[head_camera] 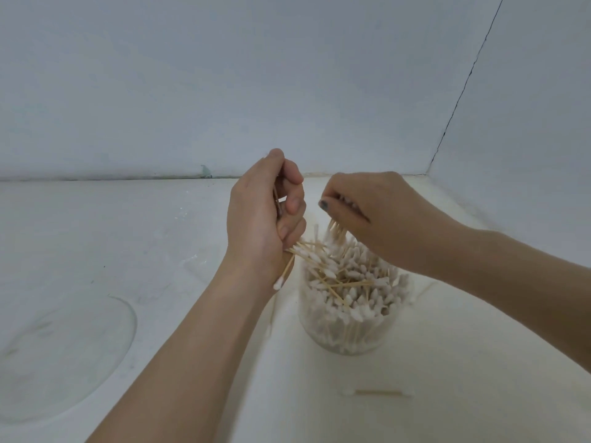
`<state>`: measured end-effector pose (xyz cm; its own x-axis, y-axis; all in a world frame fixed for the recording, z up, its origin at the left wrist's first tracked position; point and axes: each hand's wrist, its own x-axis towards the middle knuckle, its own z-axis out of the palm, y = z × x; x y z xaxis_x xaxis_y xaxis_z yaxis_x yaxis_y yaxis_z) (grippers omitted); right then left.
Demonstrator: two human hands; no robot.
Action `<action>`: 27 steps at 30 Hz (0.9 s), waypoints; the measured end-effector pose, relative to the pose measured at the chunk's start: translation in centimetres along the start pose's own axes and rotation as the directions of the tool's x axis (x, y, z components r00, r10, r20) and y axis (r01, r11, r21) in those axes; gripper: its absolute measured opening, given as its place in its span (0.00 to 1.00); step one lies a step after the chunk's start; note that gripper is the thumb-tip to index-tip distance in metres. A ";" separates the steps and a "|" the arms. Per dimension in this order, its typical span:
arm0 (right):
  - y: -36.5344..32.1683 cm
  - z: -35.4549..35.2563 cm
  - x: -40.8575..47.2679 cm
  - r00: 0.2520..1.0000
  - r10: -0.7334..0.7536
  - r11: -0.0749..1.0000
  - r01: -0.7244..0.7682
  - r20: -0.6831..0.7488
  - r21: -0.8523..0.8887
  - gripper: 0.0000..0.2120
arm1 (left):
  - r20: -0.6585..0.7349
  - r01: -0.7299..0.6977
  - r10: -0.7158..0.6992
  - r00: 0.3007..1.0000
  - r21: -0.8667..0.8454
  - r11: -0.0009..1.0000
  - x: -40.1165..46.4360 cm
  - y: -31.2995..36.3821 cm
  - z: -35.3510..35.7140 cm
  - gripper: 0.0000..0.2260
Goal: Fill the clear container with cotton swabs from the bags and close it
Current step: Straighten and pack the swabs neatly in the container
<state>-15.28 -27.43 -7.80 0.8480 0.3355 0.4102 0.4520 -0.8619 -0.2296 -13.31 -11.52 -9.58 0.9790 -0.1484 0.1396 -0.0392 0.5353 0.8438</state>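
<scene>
Below both hands (319, 215) — swab-heaped container (347, 318).

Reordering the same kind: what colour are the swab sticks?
Pale tan, like wood or bamboo, with white tips; the head view shows the cotton swabs best.

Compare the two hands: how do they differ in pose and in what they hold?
The left hand stands beside the clear container, fingers curled round a bundle of swabs; the right hand hangs over its mouth, knuckles up. The left grip encloses the sticks; the right pinches a few by the upper ends. Both hold cotton swabs.
</scene>
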 end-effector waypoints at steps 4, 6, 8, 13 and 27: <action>0.4 0.8 -0.9 0.999 -0.043 0.999 0.043 0.032 -0.003 0.10 | 0.006 0.032 -0.032 0.999 0.015 0.999 0.1 0.0 0.0 0.15; 0.5 1.1 -0.9 0.997 -0.009 1.000 0.011 0.070 -0.026 0.12 | 0.017 0.045 -0.045 0.999 0.009 0.999 0.1 0.0 -0.1 0.16; 0.7 1.3 -0.8 0.996 0.013 0.999 -0.009 0.087 -0.043 0.13 | 0.022 0.048 -0.049 0.999 0.017 0.999 0.1 -0.1 0.0 0.16; 0.3 1.4 -0.6 0.985 -0.027 0.993 0.046 0.171 -0.108 0.18 | 0.024 0.049 -0.050 0.998 0.028 0.998 0.1 -0.3 0.2 0.16; 0.9 -0.1 0.7 0.901 0.232 0.812 -0.387 0.367 0.437 0.30 | 0.019 0.021 -0.022 1.000 0.049 0.999 0.1 -0.6 0.2 0.16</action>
<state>-14.34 -27.97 -7.66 0.9702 0.2423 -0.0078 0.1599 -0.6639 -0.7305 -13.23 -12.02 -10.01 0.9756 -0.1762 0.1307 -0.0280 0.4909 0.8708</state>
